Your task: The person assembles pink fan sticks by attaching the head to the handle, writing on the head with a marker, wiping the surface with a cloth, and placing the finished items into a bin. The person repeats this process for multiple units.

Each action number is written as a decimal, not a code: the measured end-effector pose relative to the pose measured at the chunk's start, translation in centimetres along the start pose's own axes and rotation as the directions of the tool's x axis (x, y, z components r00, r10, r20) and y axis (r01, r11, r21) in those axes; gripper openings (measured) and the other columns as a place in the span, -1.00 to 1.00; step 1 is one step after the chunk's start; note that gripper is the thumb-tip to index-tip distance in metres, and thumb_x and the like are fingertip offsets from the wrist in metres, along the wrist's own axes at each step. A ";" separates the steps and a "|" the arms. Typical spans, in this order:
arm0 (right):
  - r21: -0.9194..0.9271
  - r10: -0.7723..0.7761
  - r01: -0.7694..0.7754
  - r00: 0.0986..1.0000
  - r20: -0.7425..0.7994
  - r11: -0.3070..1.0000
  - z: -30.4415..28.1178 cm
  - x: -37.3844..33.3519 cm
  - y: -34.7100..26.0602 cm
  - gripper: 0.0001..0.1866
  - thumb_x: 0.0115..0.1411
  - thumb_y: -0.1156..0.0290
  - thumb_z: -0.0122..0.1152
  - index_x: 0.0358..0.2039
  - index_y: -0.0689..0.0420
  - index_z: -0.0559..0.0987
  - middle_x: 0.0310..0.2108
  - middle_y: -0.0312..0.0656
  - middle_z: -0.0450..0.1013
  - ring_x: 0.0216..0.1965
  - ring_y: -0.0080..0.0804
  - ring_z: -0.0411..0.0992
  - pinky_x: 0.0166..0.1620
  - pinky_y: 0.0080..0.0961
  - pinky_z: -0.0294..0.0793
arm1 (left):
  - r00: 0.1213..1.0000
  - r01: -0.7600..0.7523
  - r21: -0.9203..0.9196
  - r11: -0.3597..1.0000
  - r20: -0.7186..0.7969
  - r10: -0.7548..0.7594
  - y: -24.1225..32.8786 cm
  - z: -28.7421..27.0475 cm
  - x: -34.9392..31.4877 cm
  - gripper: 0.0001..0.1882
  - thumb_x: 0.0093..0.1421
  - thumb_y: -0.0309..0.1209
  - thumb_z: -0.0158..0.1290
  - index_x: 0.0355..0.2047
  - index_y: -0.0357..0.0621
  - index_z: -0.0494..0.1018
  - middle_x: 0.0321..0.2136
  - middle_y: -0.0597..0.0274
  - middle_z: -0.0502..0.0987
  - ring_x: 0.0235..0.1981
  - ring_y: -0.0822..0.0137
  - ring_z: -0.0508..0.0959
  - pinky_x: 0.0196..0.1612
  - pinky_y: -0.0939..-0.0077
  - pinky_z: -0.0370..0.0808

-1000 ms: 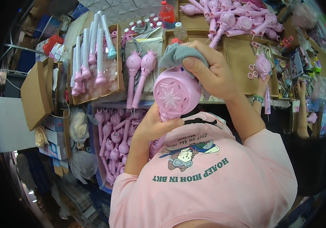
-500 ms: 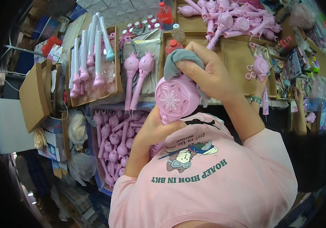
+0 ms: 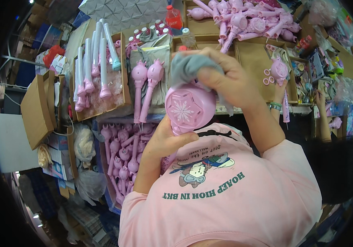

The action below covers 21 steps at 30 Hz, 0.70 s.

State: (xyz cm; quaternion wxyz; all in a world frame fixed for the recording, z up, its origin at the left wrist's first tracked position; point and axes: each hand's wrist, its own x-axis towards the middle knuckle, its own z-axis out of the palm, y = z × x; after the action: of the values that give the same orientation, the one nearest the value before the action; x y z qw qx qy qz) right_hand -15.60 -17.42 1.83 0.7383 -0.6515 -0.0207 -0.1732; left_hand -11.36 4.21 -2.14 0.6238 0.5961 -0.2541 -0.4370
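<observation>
A pink plastic toy wand (image 3: pixel 190 108) with a round head and a white snowflake inside a star outline is held up in front of my chest. My left hand (image 3: pixel 168 140) grips it from below, the thumb lying across under the head. Above it, my right hand (image 3: pixel 225 76) pinches a grey cloth (image 3: pixel 190 70), which covers the top edge of the wand's head. That hand is slightly blurred. The wand's handle is hidden by my left hand and sleeve. Two similar pink wands (image 3: pixel 145 90) lie side by side on grey cloth to the left of it.
A blue-lined bin (image 3: pixel 101 164) full of pink wands stands below left. Clear-tubed wands (image 3: pixel 98 61) lie in a cardboard box, and a pink heap (image 3: pixel 246 20) fills a far tray. Bottles (image 3: pixel 174 18) stand at the back. Another person's hand (image 3: pixel 281 88) holds a pink wand at right.
My right hand has shifted a little with the cloth, lifting slightly and bunching it over the wand's top. The wand stays in my left hand, and the view has tilted slightly.
</observation>
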 end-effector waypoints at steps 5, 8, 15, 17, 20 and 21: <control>-0.164 0.174 -0.199 0.972 -0.157 0.966 -0.1 1.0 2.0 -0.72 0.28 0.18 0.03 -0.19 0.11 0.50 -0.43 -0.28 0.48 -0.44 -0.55 0.44 -0.34 -0.64 0.39 | 0.993 -0.004 0.204 0.979 -0.112 0.028 -0.2 0.7 0.3 -0.29 -0.08 -0.56 0.27 0.09 -0.30 0.20 -0.04 0.20 0.40 -0.02 0.42 0.38 0.07 0.47 0.30; 0.439 0.204 -0.062 0.937 -0.285 0.896 -1.9 1.0 5.7 -0.70 0.27 0.18 0.02 -0.22 0.16 0.49 -0.38 -0.21 0.50 -0.40 -0.53 0.45 -0.30 -0.57 0.43 | 0.973 0.059 0.103 0.993 -0.227 -0.034 -0.5 0.0 0.1 -0.30 -0.09 -0.54 0.28 0.07 -0.29 0.21 -0.10 0.17 0.43 -0.08 0.42 0.42 -0.01 0.49 0.37; 0.086 0.396 -0.451 0.656 -0.643 0.888 -10.5 -1.9 19.9 -0.64 0.27 0.18 0.00 -0.14 0.24 0.46 -0.30 -0.22 0.49 -0.32 -0.46 0.45 -0.20 -0.45 0.44 | 0.821 -0.050 -0.016 0.999 -0.569 0.032 -0.9 -4.0 -1.7 -0.56 0.17 -0.28 0.09 -0.05 -0.25 0.23 -0.44 0.24 0.41 -0.56 0.51 0.36 -0.52 0.67 0.30; -0.181 0.400 -0.526 0.791 -0.463 0.831 -10.8 -2.7 24.1 -0.61 0.27 0.14 -0.01 -0.19 0.25 0.49 -0.26 -0.14 0.51 -0.24 -0.30 0.48 -0.15 -0.34 0.45 | 0.790 -0.027 0.015 1.000 -0.612 0.031 -1.1 -4.1 -1.7 -0.63 0.23 -0.25 0.00 -0.09 -0.25 0.26 -0.46 0.25 0.40 -0.58 0.51 0.33 -0.54 0.66 0.26; -0.780 0.353 -0.542 0.829 -0.434 0.314 -12.4 -2.4 28.0 -0.66 0.22 0.22 -0.02 -0.19 0.25 0.48 -0.18 0.04 0.48 -0.12 -0.08 0.46 -0.12 -0.20 0.47 | 0.759 -0.014 0.024 1.000 -0.650 0.026 -1.1 -3.8 -1.3 -0.69 0.26 -0.29 -0.05 -0.11 -0.25 0.27 -0.48 0.26 0.38 -0.59 0.50 0.31 -0.53 0.65 0.25; -0.846 0.325 -0.521 0.825 -0.463 0.117 -13.0 -3.0 28.7 -0.68 0.20 0.26 -0.03 -0.17 0.24 0.46 -0.16 0.10 0.47 -0.11 -0.04 0.46 -0.13 -0.17 0.49 | 0.761 -0.024 0.060 0.998 -0.646 0.056 -1.0 -3.7 -1.1 -0.70 0.26 -0.30 -0.07 -0.11 -0.25 0.27 -0.49 0.26 0.38 -0.60 0.50 0.31 -0.53 0.65 0.25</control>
State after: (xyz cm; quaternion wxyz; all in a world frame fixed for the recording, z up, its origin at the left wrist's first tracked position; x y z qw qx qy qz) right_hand -12.82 -26.72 -28.31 0.2081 -0.9191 0.3343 0.0158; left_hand -9.04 7.22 -3.47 0.6679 0.7193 -0.0465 -0.1851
